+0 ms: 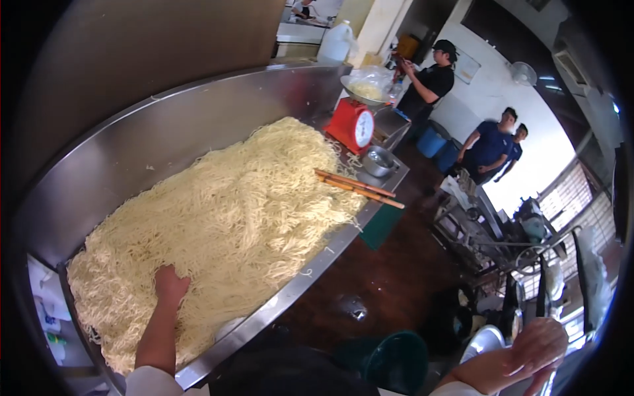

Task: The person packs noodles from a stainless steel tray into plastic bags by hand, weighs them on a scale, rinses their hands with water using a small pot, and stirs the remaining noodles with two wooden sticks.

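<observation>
A large heap of pale yellow noodles (pixel 238 191) fills much of a long steel trough (pixel 152 122). My left hand (pixel 172 285) reaches into the near left part of the heap, its fingers sunk in the noodles and hidden. At the lower right, well away from the trough, my right hand (pixel 538 346) is raised with its fingers bent downward and somewhat apart, and nothing shows in it. Long wooden sticks (pixel 360 188) lie across the heap's right side and the trough's rim.
A red scale (pixel 351 125) bearing a pan of noodles stands at the far end, beside a metal pot (pixel 378 162). A green bin (pixel 396 363) is on the floor near me. Three people stand farther back, near blue barrels (pixel 432 140). Machinery (pixel 475 224) stands at right.
</observation>
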The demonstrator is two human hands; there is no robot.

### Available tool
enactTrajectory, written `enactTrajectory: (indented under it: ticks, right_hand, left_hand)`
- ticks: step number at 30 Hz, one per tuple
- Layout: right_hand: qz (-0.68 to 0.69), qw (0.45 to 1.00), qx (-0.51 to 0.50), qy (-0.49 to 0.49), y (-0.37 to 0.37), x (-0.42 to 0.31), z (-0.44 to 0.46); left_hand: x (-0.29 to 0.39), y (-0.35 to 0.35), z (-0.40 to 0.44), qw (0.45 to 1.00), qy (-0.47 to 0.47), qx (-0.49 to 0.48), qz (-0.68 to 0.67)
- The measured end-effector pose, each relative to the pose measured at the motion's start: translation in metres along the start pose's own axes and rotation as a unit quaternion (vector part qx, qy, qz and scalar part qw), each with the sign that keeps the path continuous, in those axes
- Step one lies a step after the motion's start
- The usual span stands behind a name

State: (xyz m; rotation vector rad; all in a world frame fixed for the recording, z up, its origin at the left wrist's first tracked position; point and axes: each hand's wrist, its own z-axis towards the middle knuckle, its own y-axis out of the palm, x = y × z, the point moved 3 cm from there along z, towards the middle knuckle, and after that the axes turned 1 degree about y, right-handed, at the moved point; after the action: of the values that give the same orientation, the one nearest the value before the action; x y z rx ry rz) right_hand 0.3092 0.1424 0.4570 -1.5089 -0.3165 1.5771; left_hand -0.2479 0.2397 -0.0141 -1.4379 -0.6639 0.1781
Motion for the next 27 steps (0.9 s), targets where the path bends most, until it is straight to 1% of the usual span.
enactTrajectory:
  ticks: [1,4,9,12,15,18,21,24,25,27]
  right_hand:
    - [0.002,1.0,-0.006,0.001,-0.001,0.0,-0.002]
    - [0.005,1.0,-0.022,0.013,-0.004,0.001,-0.005]
    - [-0.013,0.999,-0.038,0.007,-0.006,0.003,0.002]
    - [-0.022,0.999,-0.024,-0.009,-0.004,0.006,0.003]
    - [-0.054,0.996,0.064,-0.009,0.005,0.005,0.017]
    - [-0.034,0.997,0.068,-0.032,0.005,0.009,0.016]
    - [0.011,1.0,-0.015,-0.003,-0.002,0.015,-0.004]
    - [0.043,0.998,-0.04,-0.002,-0.009,0.03,-0.011]
    - [0.035,0.999,-0.036,-0.017,-0.011,0.034,-0.012]
    - [0.013,1.0,-0.011,-0.009,-0.014,0.04,-0.017]
  left_hand:
    - [-0.005,0.007,0.002,1.0,0.005,0.014,-0.021]
    - [0.0,0.002,0.0,0.999,-0.005,0.002,-0.041]
    - [0.0,0.002,-0.001,1.0,-0.008,0.004,-0.03]
    - [0.003,0.001,-0.003,0.999,-0.017,-0.013,-0.031]
    - [0.0,0.003,-0.002,0.999,-0.015,-0.009,-0.035]
    - [0.001,0.004,0.0,0.999,-0.006,-0.007,-0.034]
    - [-0.001,0.004,-0.002,0.999,0.001,-0.007,-0.033]
    - [-0.001,0.002,-0.001,0.999,-0.005,-0.018,-0.042]
    - [-0.001,0.002,-0.001,0.999,-0.008,-0.027,-0.045]
    - [-0.003,0.009,-0.001,0.999,0.002,-0.008,-0.036]
